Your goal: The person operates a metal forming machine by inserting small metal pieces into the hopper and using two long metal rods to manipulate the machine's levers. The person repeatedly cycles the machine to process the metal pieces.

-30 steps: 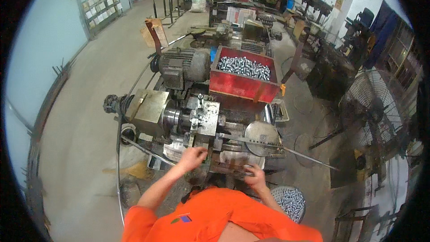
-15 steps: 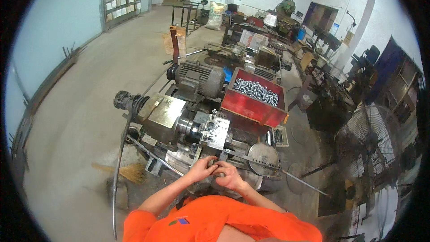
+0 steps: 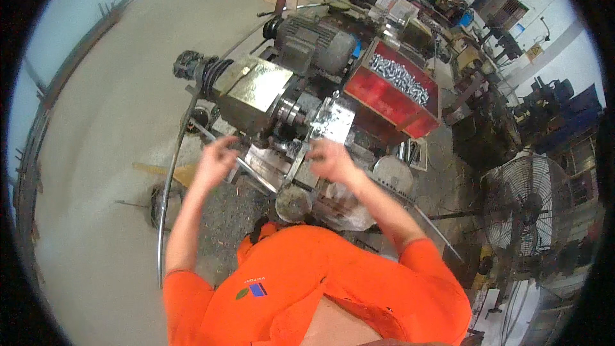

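Observation:
My left hand (image 3: 219, 159) is raised beside a long metal lever bar (image 3: 246, 168), its fingers bent but apart, with nothing visible between them. Over the front of a small lathe-like machine, my right hand (image 3: 332, 160) has its fingers curled in. Its fingertips are blurred beside the metal tool slide (image 3: 334, 122), and anything they pinch is too small to make out. Left of the slide sits the round spindle chuck (image 3: 289, 113), on a headstock with a shiny flat cover (image 3: 257, 83).
A red box (image 3: 392, 99) full of small shiny metal parts stands behind the slide, beside an electric motor (image 3: 314, 45). To the right are a round plate (image 3: 393, 174), a slanting rod (image 3: 435, 227) and a caged fan (image 3: 528, 204). A long bent pipe (image 3: 170, 202) stands at left.
My hands were together in front of the slide and have parted. The left has gone left toward the lever, the right stays near the slide. The view has tilted down.

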A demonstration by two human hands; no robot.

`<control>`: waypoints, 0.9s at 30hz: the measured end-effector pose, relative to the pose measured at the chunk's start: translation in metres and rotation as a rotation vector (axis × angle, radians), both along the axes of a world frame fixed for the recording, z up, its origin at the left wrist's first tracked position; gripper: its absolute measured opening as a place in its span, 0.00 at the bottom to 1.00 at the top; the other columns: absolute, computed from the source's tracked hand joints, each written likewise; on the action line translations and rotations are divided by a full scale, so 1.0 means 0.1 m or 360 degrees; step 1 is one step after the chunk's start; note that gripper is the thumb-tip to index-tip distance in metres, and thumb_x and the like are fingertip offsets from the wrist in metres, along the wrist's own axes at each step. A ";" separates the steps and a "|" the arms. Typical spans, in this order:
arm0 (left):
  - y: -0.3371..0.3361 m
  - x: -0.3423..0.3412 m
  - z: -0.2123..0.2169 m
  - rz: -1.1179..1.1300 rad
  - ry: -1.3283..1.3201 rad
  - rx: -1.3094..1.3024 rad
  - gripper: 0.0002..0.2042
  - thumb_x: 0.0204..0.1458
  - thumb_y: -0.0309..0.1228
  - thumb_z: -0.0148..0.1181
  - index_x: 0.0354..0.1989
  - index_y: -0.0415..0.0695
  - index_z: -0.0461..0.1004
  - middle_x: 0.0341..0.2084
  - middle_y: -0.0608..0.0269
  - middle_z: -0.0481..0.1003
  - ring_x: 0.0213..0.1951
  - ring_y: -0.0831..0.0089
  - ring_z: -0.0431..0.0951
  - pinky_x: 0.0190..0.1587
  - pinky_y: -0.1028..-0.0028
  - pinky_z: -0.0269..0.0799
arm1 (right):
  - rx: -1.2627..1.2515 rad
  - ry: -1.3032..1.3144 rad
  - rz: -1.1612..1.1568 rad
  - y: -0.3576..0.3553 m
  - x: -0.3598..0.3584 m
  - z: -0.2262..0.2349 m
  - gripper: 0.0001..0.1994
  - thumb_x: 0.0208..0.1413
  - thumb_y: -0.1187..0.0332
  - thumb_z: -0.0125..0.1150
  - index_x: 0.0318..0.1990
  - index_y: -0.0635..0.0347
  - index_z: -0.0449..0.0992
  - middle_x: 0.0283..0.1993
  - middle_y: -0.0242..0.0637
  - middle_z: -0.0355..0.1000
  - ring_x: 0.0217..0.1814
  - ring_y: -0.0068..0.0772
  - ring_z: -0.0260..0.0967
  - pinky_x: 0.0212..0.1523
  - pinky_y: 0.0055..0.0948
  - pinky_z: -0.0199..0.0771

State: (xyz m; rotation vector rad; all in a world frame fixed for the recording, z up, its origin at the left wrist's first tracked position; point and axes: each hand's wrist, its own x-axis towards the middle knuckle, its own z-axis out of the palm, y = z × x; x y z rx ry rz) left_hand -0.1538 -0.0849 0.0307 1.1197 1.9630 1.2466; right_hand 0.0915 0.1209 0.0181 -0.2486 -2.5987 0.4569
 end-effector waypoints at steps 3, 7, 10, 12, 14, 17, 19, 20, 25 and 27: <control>-0.71 -0.77 -0.39 0.0511 0.0265 0.0073 0.19 0.45 0.23 0.50 0.49 0.42 0.68 0.17 0.67 0.70 0.20 0.80 0.70 0.24 0.77 0.66 | 0.0084 -0.0338 -0.0237 0.26 -0.51 0.20 0.11 0.28 0.68 0.59 0.25 0.56 0.79 0.37 0.42 0.72 0.40 0.46 0.67 0.42 0.36 0.70; -1.46 -1.08 -0.46 0.0752 0.0838 -0.0485 0.19 0.42 0.27 0.54 0.46 0.43 0.70 0.17 0.56 0.69 0.22 0.65 0.71 0.28 0.67 0.67 | 0.0029 -0.0628 -0.0478 0.64 -0.87 -0.11 0.10 0.27 0.67 0.57 0.21 0.57 0.79 0.30 0.47 0.73 0.38 0.48 0.67 0.42 0.37 0.69; -1.83 -0.93 -0.56 0.0761 0.0849 -0.0738 0.17 0.43 0.35 0.57 0.43 0.43 0.71 0.22 0.51 0.73 0.28 0.57 0.74 0.33 0.62 0.69 | -0.0330 -0.0666 -0.0534 0.75 -0.98 -0.29 0.10 0.28 0.66 0.57 0.22 0.57 0.79 0.27 0.48 0.73 0.37 0.49 0.68 0.43 0.36 0.70; -1.95 -0.80 -0.62 0.0744 0.0748 -0.0812 0.17 0.43 0.38 0.58 0.41 0.42 0.72 0.24 0.50 0.74 0.31 0.56 0.75 0.34 0.62 0.69 | -0.0475 -0.0641 -0.0502 0.80 -1.00 -0.33 0.11 0.28 0.65 0.58 0.23 0.57 0.80 0.28 0.48 0.74 0.38 0.49 0.70 0.43 0.36 0.71; -2.04 -0.69 -0.69 0.0727 0.0580 -0.0883 0.18 0.44 0.40 0.59 0.40 0.42 0.72 0.27 0.50 0.75 0.33 0.56 0.75 0.36 0.62 0.69 | -0.0405 -0.0597 -0.0473 0.79 -1.02 -0.32 0.11 0.29 0.66 0.57 0.24 0.58 0.80 0.29 0.47 0.74 0.36 0.49 0.71 0.41 0.35 0.72; -2.03 -0.62 -0.77 0.0685 0.0588 -0.0888 0.18 0.43 0.39 0.60 0.38 0.37 0.71 0.27 0.46 0.74 0.33 0.52 0.74 0.36 0.61 0.68 | -0.0216 -0.0560 -0.0379 0.86 -1.09 -0.41 0.12 0.30 0.68 0.56 0.26 0.57 0.80 0.27 0.46 0.74 0.33 0.46 0.72 0.39 0.33 0.73; -1.98 -0.57 -0.70 0.0754 0.0662 -0.0877 0.13 0.43 0.34 0.58 0.32 0.36 0.71 0.25 0.44 0.73 0.32 0.48 0.74 0.36 0.59 0.68 | -0.0215 -0.0616 -0.0428 0.79 -1.18 -0.32 0.11 0.29 0.68 0.56 0.24 0.59 0.79 0.26 0.49 0.73 0.32 0.49 0.72 0.39 0.36 0.72; -2.02 -0.64 -0.85 0.0796 0.0710 -0.0920 0.13 0.43 0.34 0.58 0.31 0.36 0.72 0.25 0.43 0.73 0.32 0.48 0.74 0.36 0.58 0.68 | -0.0214 -0.0644 -0.0452 0.75 -1.21 -0.28 0.10 0.29 0.68 0.55 0.23 0.60 0.79 0.26 0.51 0.72 0.32 0.50 0.72 0.39 0.37 0.72; -1.96 -0.90 -1.05 0.0854 0.0928 -0.1214 0.07 0.41 0.31 0.54 0.24 0.39 0.73 0.24 0.42 0.73 0.32 0.48 0.74 0.37 0.55 0.69 | -0.0120 -0.0461 -0.0325 0.77 -1.11 -0.36 0.07 0.29 0.68 0.58 0.19 0.59 0.78 0.26 0.45 0.72 0.31 0.48 0.68 0.36 0.38 0.69; -2.10 -1.21 -1.03 0.0722 0.1113 -0.1309 0.06 0.39 0.30 0.55 0.24 0.41 0.72 0.22 0.46 0.73 0.30 0.51 0.75 0.35 0.57 0.70 | -0.0116 -0.0432 -0.0394 0.69 -1.10 -0.31 0.06 0.30 0.68 0.58 0.19 0.58 0.78 0.27 0.43 0.72 0.32 0.48 0.67 0.37 0.38 0.68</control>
